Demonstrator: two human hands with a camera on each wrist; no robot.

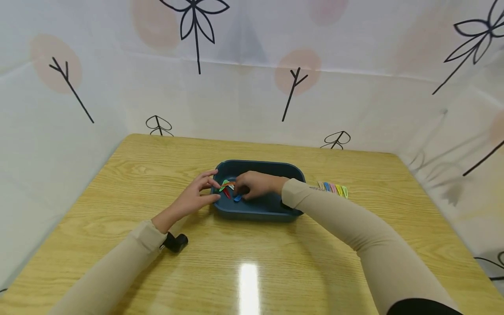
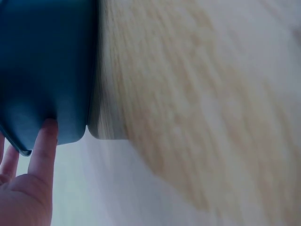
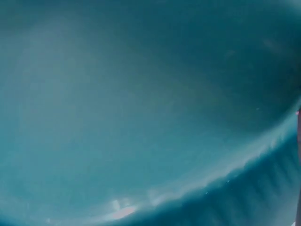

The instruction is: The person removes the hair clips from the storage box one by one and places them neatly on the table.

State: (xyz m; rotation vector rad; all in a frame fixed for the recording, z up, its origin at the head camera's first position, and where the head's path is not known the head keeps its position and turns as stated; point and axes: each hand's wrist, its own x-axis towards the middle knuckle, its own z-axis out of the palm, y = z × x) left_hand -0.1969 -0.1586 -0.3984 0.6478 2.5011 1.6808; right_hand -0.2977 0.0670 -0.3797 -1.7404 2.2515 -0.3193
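A dark blue rectangular bin [image 1: 257, 215] stands on the table. Several small, slim coloured pieces that look like clips lie at its left end, among them a red one [image 1: 226, 193] and a blue one [image 1: 238, 198]. My left hand [image 1: 193, 192] is at the bin's left end with fingers spread over the rim. In the left wrist view a straight finger [image 2: 44, 150] touches the bin's outer wall [image 2: 47, 70]. My right hand [image 1: 256, 183] reaches inside with fingers bent down by these pieces; its fingertips are hidden. Only blurred blue surface fills most of the right wrist view.
Right of the bin, a row of similar pieces [image 1: 332, 188] in beige, blue, pink, yellow and green lies on the wooden table [image 1: 252, 249], partly behind the right sleeve. A black wrist device [image 1: 176, 243] is on the left cuff. Patterned white cloth [image 1: 236, 100] hangs behind.
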